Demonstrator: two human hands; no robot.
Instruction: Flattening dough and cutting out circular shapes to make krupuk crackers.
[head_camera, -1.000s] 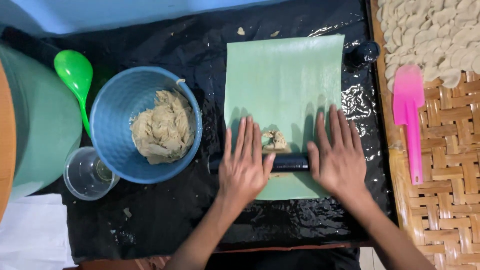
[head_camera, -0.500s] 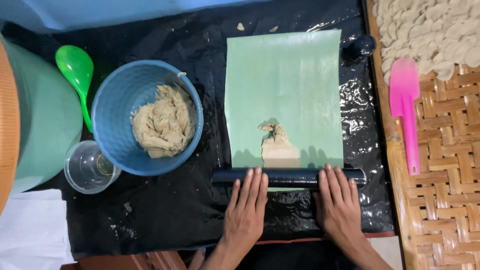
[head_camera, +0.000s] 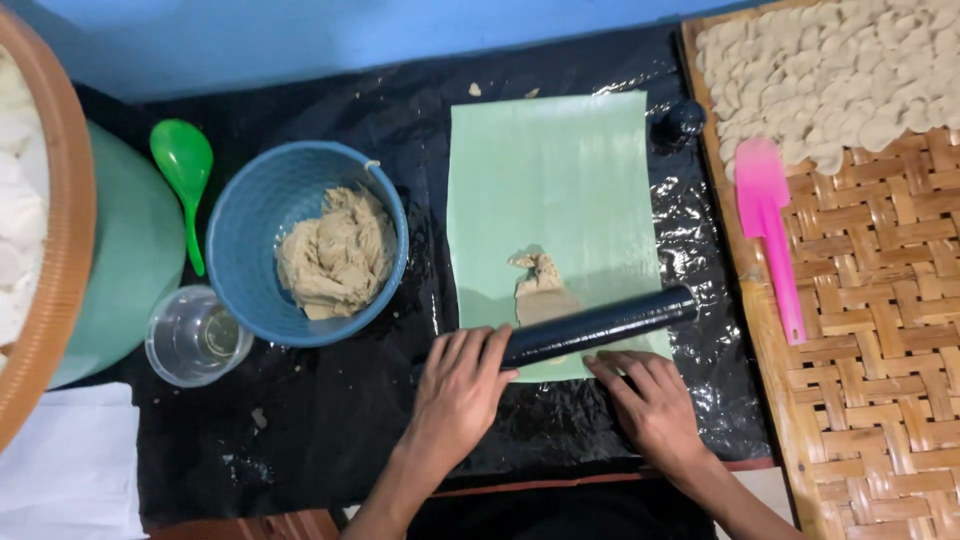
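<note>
- The left hand (head_camera: 462, 385) lies flat, palm down, fingers stretched out and close together, on the near end of a long dark cylindrical rolling pin (head_camera: 595, 326); it presses on top, not wrapped around it
- The right hand (head_camera: 652, 403) lies flat on the black plastic sheet (head_camera: 330, 440) just below the pin, fingers spread open, tips touching or nearly touching the pin's near side; I cannot tell which
- The pin lies slantwise across the lower edge of a pale green rectangular mat (head_camera: 550, 190), its right end higher
- A flattened beige piece of dough (head_camera: 541, 285) sits on the mat, just above the pin and reaching under it
- Left of the mat stands a round blue plastic bowl (head_camera: 250, 205) holding a beige lump of dough (head_camera: 330, 255)
- A clear plastic cup (head_camera: 195, 335) stands beside the bowl, with a green plastic spoon (head_camera: 183, 165) above it
- On the right, a woven bamboo tray (head_camera: 880, 350) bears a pink plastic spatula (head_camera: 768, 215) and many pale thin dough rounds (head_camera: 830, 70)
</note>
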